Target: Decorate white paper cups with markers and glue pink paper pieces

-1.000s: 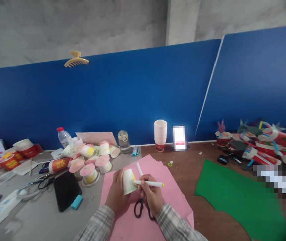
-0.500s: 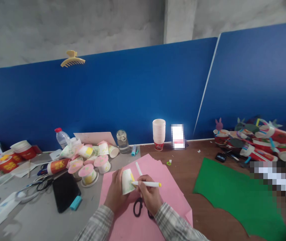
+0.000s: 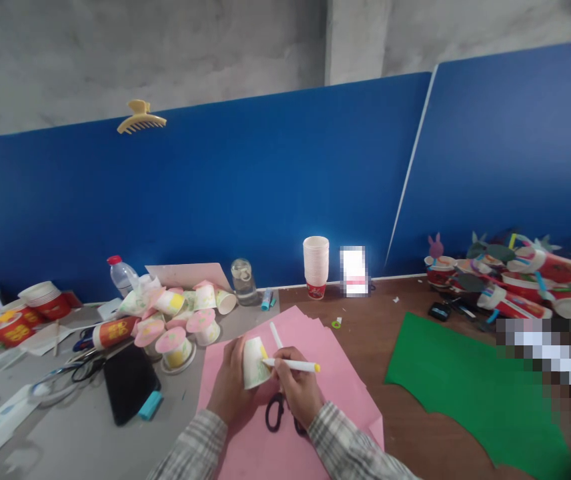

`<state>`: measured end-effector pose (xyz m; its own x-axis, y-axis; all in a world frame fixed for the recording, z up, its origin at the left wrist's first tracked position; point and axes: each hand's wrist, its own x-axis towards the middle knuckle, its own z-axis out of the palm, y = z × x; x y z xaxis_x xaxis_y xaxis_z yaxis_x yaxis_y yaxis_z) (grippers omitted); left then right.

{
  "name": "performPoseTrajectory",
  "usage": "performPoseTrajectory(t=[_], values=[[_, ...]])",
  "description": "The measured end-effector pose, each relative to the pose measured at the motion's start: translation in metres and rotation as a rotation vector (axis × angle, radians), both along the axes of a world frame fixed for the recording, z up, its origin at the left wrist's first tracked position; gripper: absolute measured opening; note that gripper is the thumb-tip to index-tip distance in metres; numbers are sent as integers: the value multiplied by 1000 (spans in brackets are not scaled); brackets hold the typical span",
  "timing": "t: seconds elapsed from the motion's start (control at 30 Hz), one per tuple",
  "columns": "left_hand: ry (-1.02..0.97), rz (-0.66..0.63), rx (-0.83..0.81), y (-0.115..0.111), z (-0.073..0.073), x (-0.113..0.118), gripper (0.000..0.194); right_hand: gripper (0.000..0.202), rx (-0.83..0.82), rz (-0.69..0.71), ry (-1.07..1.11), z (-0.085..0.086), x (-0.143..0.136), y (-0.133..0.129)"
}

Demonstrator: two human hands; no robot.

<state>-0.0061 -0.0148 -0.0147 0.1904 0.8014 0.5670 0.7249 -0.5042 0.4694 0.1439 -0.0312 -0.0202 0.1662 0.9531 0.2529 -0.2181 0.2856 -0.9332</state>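
My left hand is closed around a white paper cup with faint green print and a yellow patch on its right side. Between the fingers of my right hand is a white marker with a yellow end, its tip at the yellow patch. Both hands are over a stack of pink paper. A second white pen lies on the paper just behind the right hand. Black-handled scissors rest below, partly covered by that hand.
Pink-topped decorated cups crowd the left, near a black phone and a glass jar. Stacked paper cups stand at the back. Green paper lies right, before a heap of cup crafts.
Hands, cup and marker hold nearly the same places. The whole view has shifted very slightly.
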Motion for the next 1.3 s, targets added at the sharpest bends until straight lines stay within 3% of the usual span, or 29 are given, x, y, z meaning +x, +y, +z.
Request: performPoseTrajectory(t=[0.4,0.67,0.87,1.3], values=[[23,18,10,2,-4,-2,79,7,-23,23,8,5,0,-1],[14,-9,-4,1,-4,-2,90,10,-43,31,12,12,1,-4],[8,-1,-4,0,-2,-2,78,10,-61,26,11,19,2,-6],[-7,6,-8,1,-3,-2,77,9,-79,33,31,15,1,-5]])
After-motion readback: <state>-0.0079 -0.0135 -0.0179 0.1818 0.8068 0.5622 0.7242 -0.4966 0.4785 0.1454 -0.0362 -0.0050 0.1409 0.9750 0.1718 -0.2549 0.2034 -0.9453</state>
